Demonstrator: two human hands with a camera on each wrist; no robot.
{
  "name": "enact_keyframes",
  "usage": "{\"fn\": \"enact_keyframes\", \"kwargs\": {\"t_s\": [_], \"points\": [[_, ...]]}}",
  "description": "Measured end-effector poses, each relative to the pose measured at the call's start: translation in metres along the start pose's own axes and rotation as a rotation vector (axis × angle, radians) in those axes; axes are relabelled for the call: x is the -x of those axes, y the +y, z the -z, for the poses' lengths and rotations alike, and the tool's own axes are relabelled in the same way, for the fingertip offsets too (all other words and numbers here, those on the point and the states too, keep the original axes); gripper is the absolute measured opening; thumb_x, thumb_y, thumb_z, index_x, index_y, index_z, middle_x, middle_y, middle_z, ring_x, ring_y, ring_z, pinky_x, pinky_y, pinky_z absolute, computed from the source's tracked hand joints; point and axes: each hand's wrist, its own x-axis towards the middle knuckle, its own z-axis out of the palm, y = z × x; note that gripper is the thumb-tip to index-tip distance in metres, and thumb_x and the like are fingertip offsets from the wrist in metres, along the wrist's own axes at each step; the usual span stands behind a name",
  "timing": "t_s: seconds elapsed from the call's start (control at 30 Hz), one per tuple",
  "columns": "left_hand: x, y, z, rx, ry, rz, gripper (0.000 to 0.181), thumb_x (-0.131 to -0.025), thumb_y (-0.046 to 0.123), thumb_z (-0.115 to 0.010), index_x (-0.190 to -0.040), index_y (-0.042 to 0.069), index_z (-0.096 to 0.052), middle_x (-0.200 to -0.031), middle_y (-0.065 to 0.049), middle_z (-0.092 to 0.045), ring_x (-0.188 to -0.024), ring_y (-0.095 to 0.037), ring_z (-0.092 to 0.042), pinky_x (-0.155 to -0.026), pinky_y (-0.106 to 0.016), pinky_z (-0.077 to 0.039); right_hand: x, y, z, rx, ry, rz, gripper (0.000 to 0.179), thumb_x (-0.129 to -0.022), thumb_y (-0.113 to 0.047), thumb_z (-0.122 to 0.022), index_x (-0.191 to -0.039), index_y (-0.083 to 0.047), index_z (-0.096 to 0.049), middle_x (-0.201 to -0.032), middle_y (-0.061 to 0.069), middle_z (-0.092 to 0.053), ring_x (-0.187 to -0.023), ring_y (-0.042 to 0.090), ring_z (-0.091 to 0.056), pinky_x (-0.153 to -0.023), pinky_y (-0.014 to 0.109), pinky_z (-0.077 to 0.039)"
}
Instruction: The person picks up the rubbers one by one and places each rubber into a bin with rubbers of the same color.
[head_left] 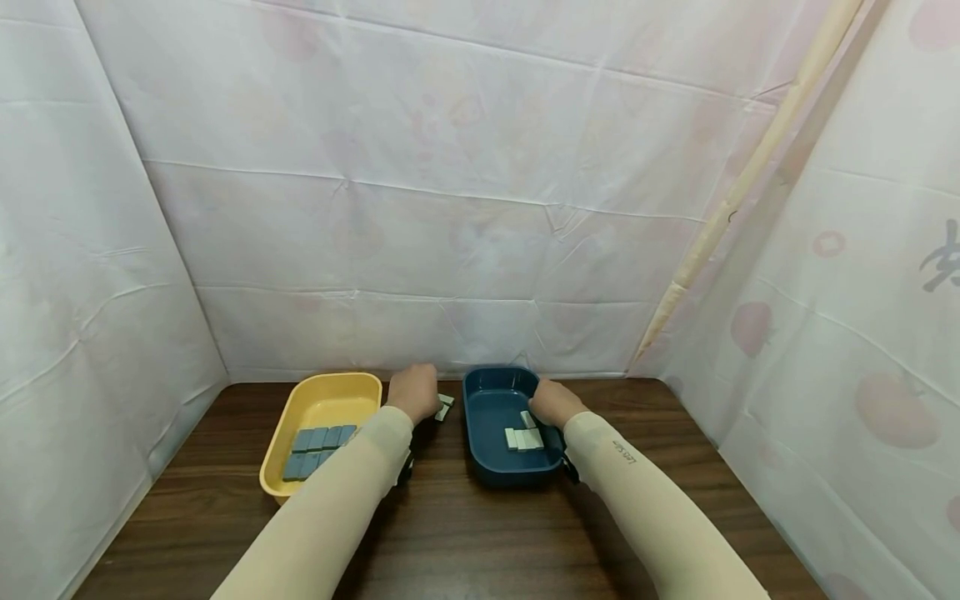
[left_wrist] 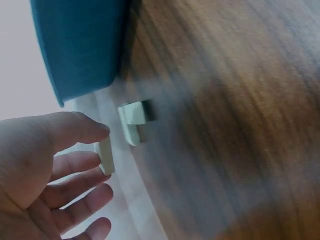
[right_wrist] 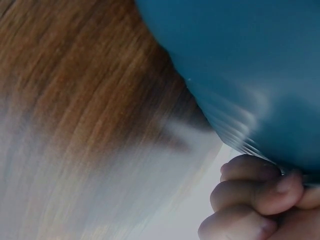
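Note:
My left hand (head_left: 415,392) is between the two trays and pinches a small pale green-white block (left_wrist: 106,156) between thumb and fingertips. Just beyond it, two more pale blocks (left_wrist: 134,114) lie against each other on the table, beside the dark blue tray (head_left: 480,468). At that tray's right side, my right hand (head_left: 557,405) grips the rim with curled fingers (right_wrist: 242,192). Several pale blocks (head_left: 527,439) lie inside the blue tray, most of them side by side and one apart behind them.
A yellow tray (head_left: 302,398) stands on the left, with several grey-blue blocks (head_left: 318,439) in rows; my left forearm covers part of it. Both trays rest on a dark wooden table (head_left: 465,542). White printed sheeting (head_left: 450,250) rises behind and at both sides.

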Motion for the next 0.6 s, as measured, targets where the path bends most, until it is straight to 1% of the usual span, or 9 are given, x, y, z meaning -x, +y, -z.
{"fn": "enact_keyframes", "kwargs": {"t_s": [0.1,0.23,0.33,0.4,0.5,0.6], "points": [[0.001,0.004,0.006,0.029,0.035,-0.008,0.045,-0.094,0.005,-0.08,-0.061,0.017,-0.053,-0.06,0.002,-0.05,-0.06,-0.018,-0.048,-0.059,-0.039,-0.046,0.0,0.0,0.0,-0.002,0.001,0.002,0.051,-0.114,-0.018,-0.055,-0.158,0.007,-0.057,-0.151,0.024,-0.07,-0.116,0.029,-0.072,-0.106,0.054,-0.06],[0.002,0.01,0.014,0.081,0.055,-0.004,0.054,-0.097,0.006,-0.077,-0.058,0.019,-0.042,-0.057,0.004,-0.032,-0.057,-0.018,-0.036,-0.057,-0.037,-0.038,0.0,0.0,0.001,-0.005,0.001,0.003,0.051,-0.114,-0.018,-0.055,-0.158,0.007,-0.057,-0.151,0.024,-0.069,-0.114,0.029,-0.072,-0.104,0.053,-0.06],[0.002,0.016,0.018,0.138,0.064,0.001,0.059,-0.098,0.01,-0.079,-0.054,0.019,-0.04,-0.055,0.006,-0.027,-0.054,-0.016,-0.031,-0.054,-0.034,-0.033,0.0,0.0,0.001,-0.001,-0.001,0.005,0.05,-0.114,-0.018,-0.055,-0.157,0.007,-0.058,-0.151,0.024,-0.069,-0.111,0.029,-0.07,-0.1,0.051,-0.059],[0.003,0.021,0.02,0.182,0.072,-0.006,0.061,-0.099,0.012,-0.08,-0.053,0.019,-0.04,-0.054,0.006,-0.026,-0.052,-0.015,-0.029,-0.052,-0.032,-0.03,-0.001,0.0,0.002,0.003,-0.001,0.004,0.05,-0.115,-0.019,-0.055,-0.158,0.007,-0.057,-0.151,0.025,-0.069,-0.109,0.029,-0.07,-0.099,0.051,-0.059],[0.004,0.03,0.018,0.231,0.085,-0.03,0.056,-0.1,0.014,-0.08,-0.054,0.017,-0.048,-0.054,0.005,-0.033,-0.051,-0.014,-0.032,-0.051,-0.031,-0.032,-0.001,0.0,0.001,0.013,-0.004,0.001,0.052,-0.116,-0.02,-0.055,-0.159,0.008,-0.055,-0.153,0.026,-0.068,-0.11,0.029,-0.07,-0.101,0.052,-0.06],[0.005,0.04,0.012,0.249,0.115,-0.078,0.039,-0.099,0.014,-0.083,-0.063,0.014,-0.067,-0.062,0.004,-0.054,-0.056,-0.013,-0.046,-0.056,-0.031,-0.044,-0.002,0.001,0.0,0.014,-0.009,-0.005,0.053,-0.116,-0.021,-0.056,-0.16,0.009,-0.053,-0.154,0.027,-0.066,-0.111,0.029,-0.07,-0.103,0.052,-0.06]]}}
